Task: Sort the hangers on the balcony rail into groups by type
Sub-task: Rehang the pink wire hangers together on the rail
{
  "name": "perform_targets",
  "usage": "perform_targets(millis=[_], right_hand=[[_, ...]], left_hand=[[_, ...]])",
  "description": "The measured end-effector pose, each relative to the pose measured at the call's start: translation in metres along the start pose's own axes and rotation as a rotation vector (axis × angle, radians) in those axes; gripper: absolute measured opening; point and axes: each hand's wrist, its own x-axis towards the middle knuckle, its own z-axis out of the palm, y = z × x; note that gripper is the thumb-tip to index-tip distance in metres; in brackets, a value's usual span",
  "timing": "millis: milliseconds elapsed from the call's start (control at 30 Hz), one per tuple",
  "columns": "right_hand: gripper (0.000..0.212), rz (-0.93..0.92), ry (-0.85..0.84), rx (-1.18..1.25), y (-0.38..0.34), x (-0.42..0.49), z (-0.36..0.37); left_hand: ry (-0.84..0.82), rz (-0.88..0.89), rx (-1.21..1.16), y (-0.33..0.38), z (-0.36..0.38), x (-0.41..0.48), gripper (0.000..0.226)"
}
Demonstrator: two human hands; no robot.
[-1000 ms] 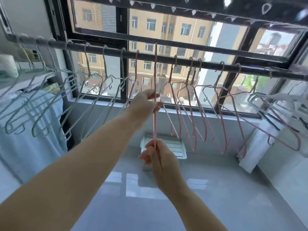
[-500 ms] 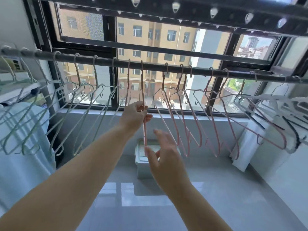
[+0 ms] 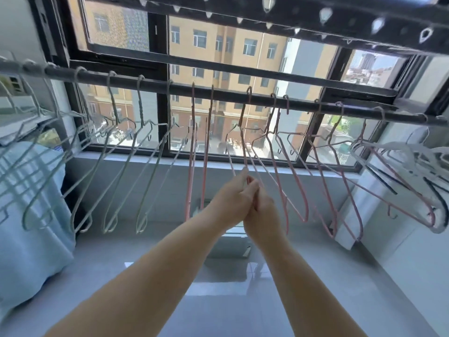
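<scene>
A dark balcony rail [image 3: 230,94] runs across the window. Several pale green wire hangers [image 3: 116,181] hang along its left part. Two pink hangers [image 3: 192,166] hang edge-on at the middle, and several more pink hangers [image 3: 298,188] spread to the right. White plastic hangers [image 3: 413,154] bunch at the far right. My left hand [image 3: 233,195] and my right hand [image 3: 263,215] meet below the rail, both closed on the lower wire of a pink hanger [image 3: 243,147] whose hook sits on the rail.
The window frame [image 3: 162,69] stands behind the rail, and a perforated drying rack [image 3: 315,18] lies overhead. A light blue cloth [image 3: 29,215] hangs at the left. A white box [image 3: 233,242] sits on the glossy floor under my hands.
Both hands have left the middle pink hanger and moved right onto a neighbouring pink hanger. My right hand, open half a second ago, is now closed. The view has tilted upward.
</scene>
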Motion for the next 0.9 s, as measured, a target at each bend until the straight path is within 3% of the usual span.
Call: perform_targets(millis=[67,133,300,367,533,700,800,900], right_hand=[[0.026,-0.051,0.045,0.059,-0.012,0.005,-0.001],[0.029,-0.059,0.021,0.069,-0.025,0.019,-0.003],[0.033,0.093,-0.164,0.232,-0.026,0.038,0.000],[0.036,0.186,-0.176,0.393,-0.005,0.026,0.005],[0.027,0.198,-0.177,0.339,0.055,-0.035,0.006],[0.029,0.270,-0.075,0.359,0.096,-0.087,-0.045],[0.032,0.338,-0.146,0.417,0.107,-0.104,-0.082],[0.026,0.371,-0.205,0.501,0.111,-0.117,-0.110]], left_hand=[[0.012,0.013,-0.098,0.005,-0.006,0.004,0.043],[0.065,0.027,-0.153,0.011,-0.011,0.011,0.044],[0.232,-0.038,-0.116,0.004,0.003,0.005,0.051],[0.190,-0.074,-0.088,-0.011,0.014,-0.007,0.055],[0.081,-0.207,-0.081,-0.071,0.037,-0.046,0.061],[0.179,-0.360,0.136,-0.132,0.019,-0.053,0.069],[0.230,-0.434,0.336,-0.158,0.000,-0.060,0.074],[0.134,-0.412,0.527,-0.183,-0.016,-0.065,0.062]])
